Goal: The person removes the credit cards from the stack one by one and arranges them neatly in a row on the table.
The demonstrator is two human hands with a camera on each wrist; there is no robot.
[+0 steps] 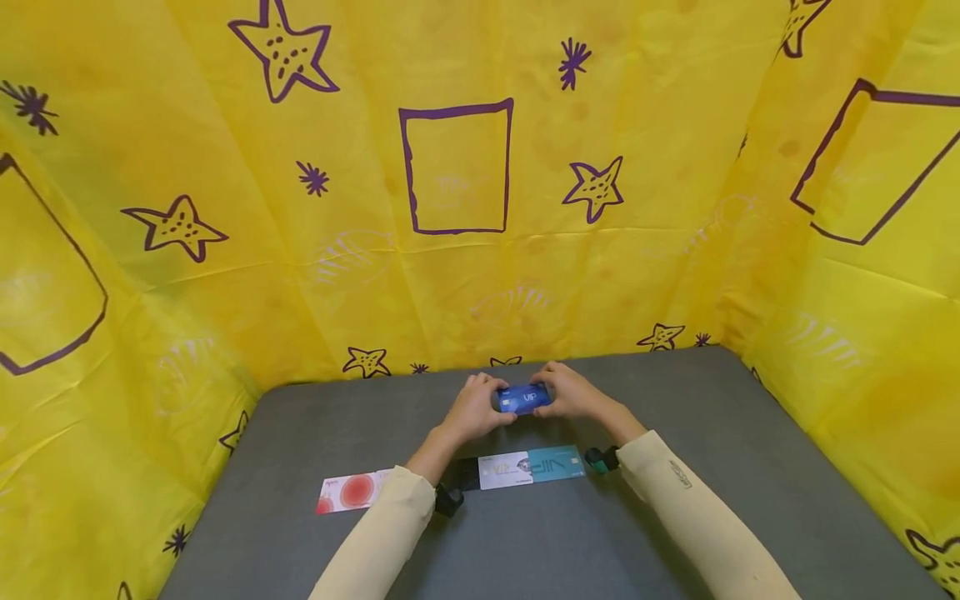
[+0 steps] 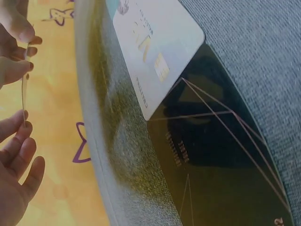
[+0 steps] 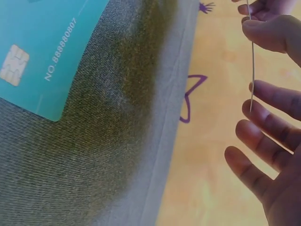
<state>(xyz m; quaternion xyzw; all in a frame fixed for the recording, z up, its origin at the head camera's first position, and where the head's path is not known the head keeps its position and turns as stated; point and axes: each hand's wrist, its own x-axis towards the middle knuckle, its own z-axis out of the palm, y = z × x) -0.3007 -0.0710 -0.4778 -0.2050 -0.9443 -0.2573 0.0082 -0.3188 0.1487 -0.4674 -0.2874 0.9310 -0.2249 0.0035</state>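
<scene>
Both hands hold a blue VIP card [image 1: 526, 398] above the far part of the grey table. My left hand [image 1: 477, 407] pinches its left end between thumb and fingers; my right hand [image 1: 568, 392] pinches the right end. Both wrist views show this card edge-on, a thin line [image 3: 253, 61] in the right one. Below the hands lies a row of cards: a white card with red circles [image 1: 356, 491], a black card [image 2: 207, 141], a white card [image 2: 160, 42] and a teal card [image 3: 44, 44]. My left forearm hides part of the row.
The grey table [image 1: 525, 542] meets a yellow cloth backdrop [image 1: 465, 292] with purple stars and frames, standing at the back and both sides. A black wrist camera [image 1: 450, 501] hangs at the left wrist, another wrist camera [image 1: 601, 460] at the right, beside the teal card.
</scene>
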